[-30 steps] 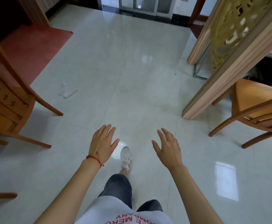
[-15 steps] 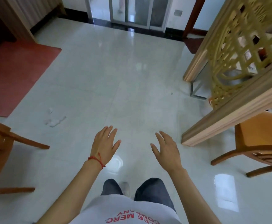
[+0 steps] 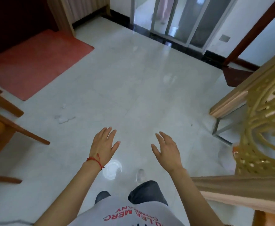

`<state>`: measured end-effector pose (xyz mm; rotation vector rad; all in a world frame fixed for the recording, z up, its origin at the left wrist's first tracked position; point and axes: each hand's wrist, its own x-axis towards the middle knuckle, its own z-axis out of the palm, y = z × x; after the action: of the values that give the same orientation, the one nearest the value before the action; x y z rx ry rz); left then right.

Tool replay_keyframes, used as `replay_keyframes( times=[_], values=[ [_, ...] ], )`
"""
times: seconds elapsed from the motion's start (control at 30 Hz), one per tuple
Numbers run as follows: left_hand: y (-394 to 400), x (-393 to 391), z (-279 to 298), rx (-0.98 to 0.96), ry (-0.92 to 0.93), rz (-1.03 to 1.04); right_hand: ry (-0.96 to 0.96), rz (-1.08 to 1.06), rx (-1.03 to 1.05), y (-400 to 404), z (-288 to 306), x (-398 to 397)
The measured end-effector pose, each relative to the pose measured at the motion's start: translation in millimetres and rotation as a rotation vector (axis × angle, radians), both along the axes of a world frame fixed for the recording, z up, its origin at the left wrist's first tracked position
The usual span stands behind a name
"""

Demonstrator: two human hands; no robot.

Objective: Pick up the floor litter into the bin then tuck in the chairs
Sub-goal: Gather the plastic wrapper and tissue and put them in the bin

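Litter step not begun: left hand & right hand spread, empty. Paper scraps lie on floor ahead-left, near chair. Next: step over, crouch, grab.

Floor: pale glossy tile, carrying window glare and a round bright reflection just ahead of my feet. On it, left of centre: white crumpled litter, one flat scrap with a smaller bit just beyond it, both lying near the red mat. The mat lies flat at the far left, its near corner close to my wooden chair, whose legs stand on the tile at the left edge. Right side: a tiny dark speck on the tile near the metal frame foot beneath the wood-edged carved screen. A second dark red mat lies at the far right by the doorway.
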<state>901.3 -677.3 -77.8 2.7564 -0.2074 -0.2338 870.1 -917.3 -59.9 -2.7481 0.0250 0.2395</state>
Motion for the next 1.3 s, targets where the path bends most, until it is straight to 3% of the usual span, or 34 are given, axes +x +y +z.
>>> replay_keyframes(
  times=[0.3, 0.7, 1.3],
  values=[
    [-11.5, 44.5, 3.5, 0.019, 0.048, 0.339, 0.001, 0.381, -0.02, -2.6, 4.3, 126.7],
    [71.7, 68.3, -4.7, 0.072, 0.117, 0.713, 0.071, 0.744, 0.006, 111.3, -12.3, 235.0],
    [284.8, 276.9, -15.0, 0.036, 0.031, 0.74, 0.057, 0.724, -0.009, 304.8, -15.0, 437.0]
  ],
)
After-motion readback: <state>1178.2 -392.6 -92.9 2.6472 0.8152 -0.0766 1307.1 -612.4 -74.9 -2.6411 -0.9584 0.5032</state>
